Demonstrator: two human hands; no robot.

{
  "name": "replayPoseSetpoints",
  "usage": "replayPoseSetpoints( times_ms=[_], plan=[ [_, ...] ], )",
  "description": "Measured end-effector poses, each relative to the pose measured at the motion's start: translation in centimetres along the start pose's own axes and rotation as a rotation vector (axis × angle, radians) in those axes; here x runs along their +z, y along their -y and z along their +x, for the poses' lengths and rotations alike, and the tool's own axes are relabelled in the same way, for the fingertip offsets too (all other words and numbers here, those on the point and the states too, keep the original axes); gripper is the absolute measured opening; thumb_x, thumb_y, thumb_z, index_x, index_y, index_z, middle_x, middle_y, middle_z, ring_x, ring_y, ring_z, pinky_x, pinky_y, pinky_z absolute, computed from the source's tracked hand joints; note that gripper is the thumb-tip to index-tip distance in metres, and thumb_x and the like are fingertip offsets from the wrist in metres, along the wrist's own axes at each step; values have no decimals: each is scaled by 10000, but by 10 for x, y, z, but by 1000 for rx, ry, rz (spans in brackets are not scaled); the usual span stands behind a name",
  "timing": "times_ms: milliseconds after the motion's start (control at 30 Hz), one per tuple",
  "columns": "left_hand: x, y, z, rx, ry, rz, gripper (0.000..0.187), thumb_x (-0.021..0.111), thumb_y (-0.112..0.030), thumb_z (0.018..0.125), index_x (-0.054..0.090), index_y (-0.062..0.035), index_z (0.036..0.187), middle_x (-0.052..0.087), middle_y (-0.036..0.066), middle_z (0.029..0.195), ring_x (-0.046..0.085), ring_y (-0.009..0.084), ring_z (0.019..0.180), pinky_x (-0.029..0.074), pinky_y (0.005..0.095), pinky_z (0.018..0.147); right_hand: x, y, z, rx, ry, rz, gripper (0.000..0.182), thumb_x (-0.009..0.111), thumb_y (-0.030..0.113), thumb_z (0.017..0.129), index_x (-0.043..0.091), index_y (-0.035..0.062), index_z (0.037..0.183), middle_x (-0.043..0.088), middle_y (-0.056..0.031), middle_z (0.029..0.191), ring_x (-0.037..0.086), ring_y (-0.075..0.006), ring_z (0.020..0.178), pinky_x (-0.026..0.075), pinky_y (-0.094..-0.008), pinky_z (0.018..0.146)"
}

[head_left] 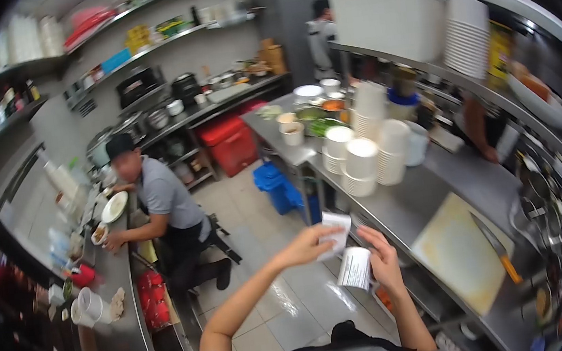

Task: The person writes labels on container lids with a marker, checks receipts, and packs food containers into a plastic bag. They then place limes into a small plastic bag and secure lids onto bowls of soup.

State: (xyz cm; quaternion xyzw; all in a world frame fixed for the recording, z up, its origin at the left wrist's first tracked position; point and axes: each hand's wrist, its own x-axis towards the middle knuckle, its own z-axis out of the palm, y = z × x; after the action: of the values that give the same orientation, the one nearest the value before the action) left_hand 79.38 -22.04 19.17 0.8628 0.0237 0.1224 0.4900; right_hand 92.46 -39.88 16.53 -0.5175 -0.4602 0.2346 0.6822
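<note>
In front of my chest, above the tiled floor, both my hands are raised with printed paper. My left hand (310, 244) has its fingers pressed against a white paper slip (333, 233), held at an angle. Just to the right and lower, my right hand (383, 258) grips a curled printed receipt (354, 268) with dark lines of text facing me. The two papers are close together. Stacks of white containers (355, 180) stand on the steel counter beyond my hands.
To my right, a cutting board (462, 249) and an orange-handled knife (496, 246) lie on the steel counter (426, 191). A co-worker (168, 194) leans over the left counter with a plate (114, 207) and bowl. Blue bin (274, 186) and red bin (228, 143) stand ahead.
</note>
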Motion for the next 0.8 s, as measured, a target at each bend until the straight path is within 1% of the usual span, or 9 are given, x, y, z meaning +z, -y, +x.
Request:
replayPoseSetpoints(
  times_ms=[67, 133, 200, 233, 367, 500, 567, 633, 800],
  plan=[
    [-7, 52, -13, -286, -52, -291, 347, 568, -292, 881, 597, -31, 1107, 624, 110, 999, 553, 172, 959, 426, 275, 840, 24, -36, 27, 16, -51, 139, 550, 328, -116, 650, 564, -27, 1139, 514, -123, 1179, 528, -155, 1016, 436, -246, 827],
    [-28, 93, -26, -467, 48, -330, 405, 590, -373, 862, 628, -12, 1042, 637, 58, 938, 549, 111, 897, 425, 252, 817, 45, -71, 53, -26, 19, -49, 541, 348, -109, 637, 570, -19, 1122, 551, -127, 1113, 551, -151, 902, 440, -247, 732],
    [-56, 110, -24, -516, 163, -367, 395, 625, -349, 839, 631, -7, 1035, 638, 47, 943, 547, 96, 887, 423, 251, 814, 70, -82, 93, -108, 51, -305, 522, 372, -98, 629, 582, 2, 1096, 593, -132, 1000, 547, -157, 688, 413, -265, 583],
    [-68, 121, -21, -541, 224, -392, 391, 642, -337, 828, 633, -4, 1032, 638, 41, 946, 547, 89, 882, 422, 250, 813, 83, -90, 113, -111, 93, -322, 528, 373, -104, 636, 579, 20, 1107, 598, -132, 977, 544, -170, 645, 419, -269, 580],
    [-148, 169, -12, -584, -129, -373, 351, 701, -260, 781, 645, -1, 1011, 639, 40, 918, 541, 80, 861, 429, 241, 779, 122, -131, 200, 5, 237, -261, 565, 393, -105, 644, 550, 54, 1162, 605, -95, 960, 515, -152, 593, 425, -264, 570],
    [-232, 205, -16, -622, -437, -117, 330, 720, -275, 755, 669, 0, 930, 647, 53, 844, 550, 80, 797, 432, 244, 698, 162, -180, 289, 157, 555, 101, 389, 547, -15, 762, 583, 77, 1138, 565, -72, 1033, 540, -148, 772, 435, -245, 676],
    [-260, 221, -26, -596, -619, 67, 323, 722, -266, 744, 669, 14, 895, 649, 86, 748, 572, 99, 684, 448, 260, 623, 192, -204, 337, 0, 728, -78, 239, 615, 90, 786, 652, 113, 1021, 560, -91, 975, 564, -207, 894, 447, -291, 754],
    [-289, 237, -39, -692, -699, 260, 334, 723, -265, 733, 665, 26, 887, 661, 142, 748, 614, 141, 648, 471, 285, 608, 232, -221, 375, 9, 863, -146, 231, 598, 73, 789, 646, 114, 1011, 564, -108, 941, 574, -230, 880, 451, -297, 761],
    [-365, 279, -67, -649, -1050, 392, 275, 739, -192, 703, 672, 24, 860, 660, 165, 790, 655, 221, 705, 489, 298, 638, 341, -273, 450, -213, 1000, -28, 330, 479, -50, 778, 598, 47, 1070, 566, -141, 1100, 548, -306, 1027, 439, -364, 868]
  ],
)
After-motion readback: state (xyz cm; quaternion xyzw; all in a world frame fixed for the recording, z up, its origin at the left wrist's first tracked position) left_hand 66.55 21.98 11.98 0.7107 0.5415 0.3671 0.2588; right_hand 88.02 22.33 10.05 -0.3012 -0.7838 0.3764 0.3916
